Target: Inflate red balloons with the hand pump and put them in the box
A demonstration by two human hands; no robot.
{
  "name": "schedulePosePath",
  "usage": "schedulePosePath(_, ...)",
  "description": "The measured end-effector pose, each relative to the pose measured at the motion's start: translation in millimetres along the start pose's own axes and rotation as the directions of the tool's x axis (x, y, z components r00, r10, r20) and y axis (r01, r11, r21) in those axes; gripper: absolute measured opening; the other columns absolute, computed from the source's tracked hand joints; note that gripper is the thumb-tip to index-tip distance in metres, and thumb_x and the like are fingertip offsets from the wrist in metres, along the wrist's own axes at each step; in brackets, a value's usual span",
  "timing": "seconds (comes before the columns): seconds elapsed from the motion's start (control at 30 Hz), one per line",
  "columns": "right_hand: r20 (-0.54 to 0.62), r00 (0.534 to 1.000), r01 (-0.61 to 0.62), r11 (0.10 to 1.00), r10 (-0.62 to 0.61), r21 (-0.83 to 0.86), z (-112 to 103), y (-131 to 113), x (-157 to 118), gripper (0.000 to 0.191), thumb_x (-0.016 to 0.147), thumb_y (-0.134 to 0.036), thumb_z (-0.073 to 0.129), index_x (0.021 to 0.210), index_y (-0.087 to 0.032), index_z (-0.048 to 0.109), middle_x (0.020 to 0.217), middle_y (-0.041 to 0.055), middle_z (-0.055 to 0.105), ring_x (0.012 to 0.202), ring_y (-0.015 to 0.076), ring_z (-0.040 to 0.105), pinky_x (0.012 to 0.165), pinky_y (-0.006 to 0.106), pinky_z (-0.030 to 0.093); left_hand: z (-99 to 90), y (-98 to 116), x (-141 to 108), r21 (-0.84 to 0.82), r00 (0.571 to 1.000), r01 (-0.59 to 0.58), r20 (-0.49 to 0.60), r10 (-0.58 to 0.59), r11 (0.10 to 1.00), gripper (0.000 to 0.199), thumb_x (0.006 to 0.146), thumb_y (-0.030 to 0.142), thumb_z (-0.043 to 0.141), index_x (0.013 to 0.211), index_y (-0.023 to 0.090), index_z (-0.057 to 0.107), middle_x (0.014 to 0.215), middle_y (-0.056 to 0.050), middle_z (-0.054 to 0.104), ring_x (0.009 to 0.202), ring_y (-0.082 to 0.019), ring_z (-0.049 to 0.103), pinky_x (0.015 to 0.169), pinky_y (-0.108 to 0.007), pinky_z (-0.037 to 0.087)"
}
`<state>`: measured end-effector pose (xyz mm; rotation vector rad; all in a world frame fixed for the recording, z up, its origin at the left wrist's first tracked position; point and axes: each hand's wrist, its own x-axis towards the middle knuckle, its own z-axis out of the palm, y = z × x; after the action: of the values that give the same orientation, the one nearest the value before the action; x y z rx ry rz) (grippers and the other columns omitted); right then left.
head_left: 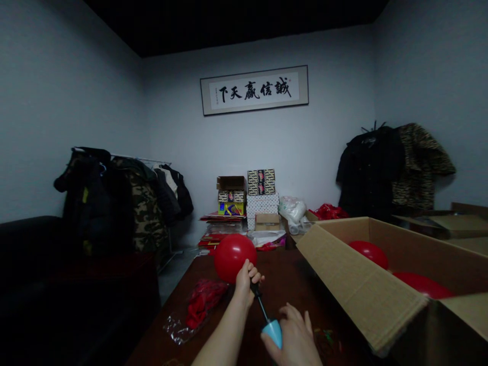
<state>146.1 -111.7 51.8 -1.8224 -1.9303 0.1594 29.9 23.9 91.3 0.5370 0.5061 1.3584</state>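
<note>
Red, likely light, fragile balloon [231, 259] mid-frame: left fingers [255, 275] are pinching near the neck, seemingly safest; right fingers [294, 312] are spreading around the pump [273, 333].

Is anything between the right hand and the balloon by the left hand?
Yes. The pump runs up between them, and the left hand closes around its black end, beside the red balloon. The right hand is at the pump's blue end.

Dimly lit pale walls [324, 142], black ceiling [236, 20], framed calligraphy [254, 91]
</note>
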Motion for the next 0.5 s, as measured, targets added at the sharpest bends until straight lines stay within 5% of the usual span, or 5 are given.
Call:
schedulePosePath(0.2, -0.071, 0.997, -0.024, 0.997, 0.029, 0.071, -7, -24, 20, 0.050, 0.082, -0.048, 0.046, 0.113, -0.013, 0.065, 0.130, 0.0154, 0.056, 0.131, 0.0299, 0.039, 0.114, 0.054, 0.012, 0.3, -5, -11, 0.107, 0.999, 0.039, 0.008, -0.040, 0.993, 0.038, 0.084, 0.043, 0.060, 0.065, 0.021, 0.036, 0.047, 0.011, 0.031, 0.036, -0.005, 0.028, 0.057, -0.028, 0.049)
schedulePosePath(0.5, -0.041, 0.997, -0.065, 0.998, 0.065, 0.008, 48, -21, 15, 0.042, 0.078, -0.047, 0.056, 0.102, -0.016, 0.070, 0.126, 0.0153, 0.060, 0.128, 0.0333, 0.045, 0.112, 0.055, 0.018, -32.4, -9, -6, 0.195, 0.993, 0.028, -0.119, -0.005, 0.980, 0.036, 0.087, 0.044, 0.055, 0.066, 0.021, 0.036, 0.045, 0.012, 0.030, 0.035, -0.005, 0.027, 0.056, -0.028, 0.048)
